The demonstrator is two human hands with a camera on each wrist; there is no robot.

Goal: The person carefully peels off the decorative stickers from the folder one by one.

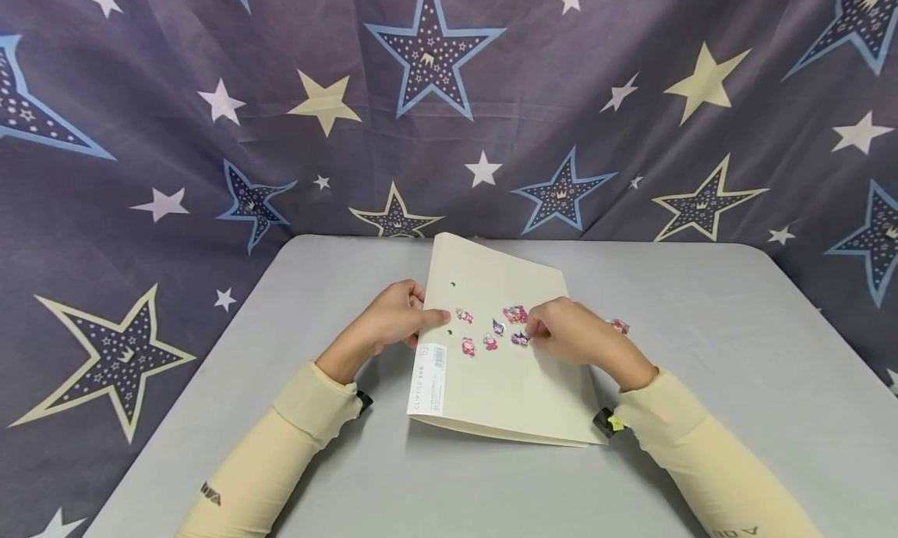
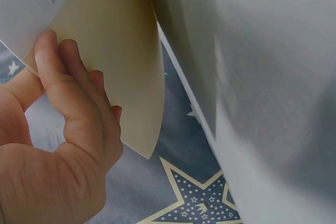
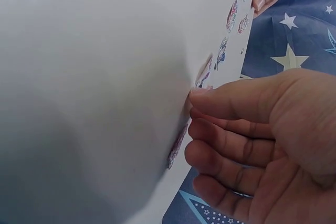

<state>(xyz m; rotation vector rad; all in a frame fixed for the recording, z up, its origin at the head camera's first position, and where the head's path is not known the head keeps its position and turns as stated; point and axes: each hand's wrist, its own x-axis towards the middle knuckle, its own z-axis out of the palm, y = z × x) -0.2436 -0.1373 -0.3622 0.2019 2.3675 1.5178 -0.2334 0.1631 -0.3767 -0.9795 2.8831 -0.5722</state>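
A cream clip-file folder [image 1: 533, 398] stands tilted over the table, its white label strip [image 1: 428, 378] at the lower left. My left hand [image 1: 393, 316] grips its left edge, thumb on the front; in the left wrist view the fingers [image 2: 73, 85] lie along the other face. Several small cartoon stickers, among them a pink one [image 1: 468, 346] and a red one [image 1: 515, 314], are spread over the front. My right hand [image 1: 568, 331] pinches the edge of a purple sticker [image 1: 520, 338] against the folder. In the right wrist view that sticker [image 3: 205, 72] has a raised edge beside thumb and forefinger.
Another small colourful piece [image 1: 619, 326] shows on the table just beyond my right wrist. The grey table [image 1: 744, 366] extends around the folder. A dark star-patterned cloth [image 1: 281, 70] hangs behind and beside it.
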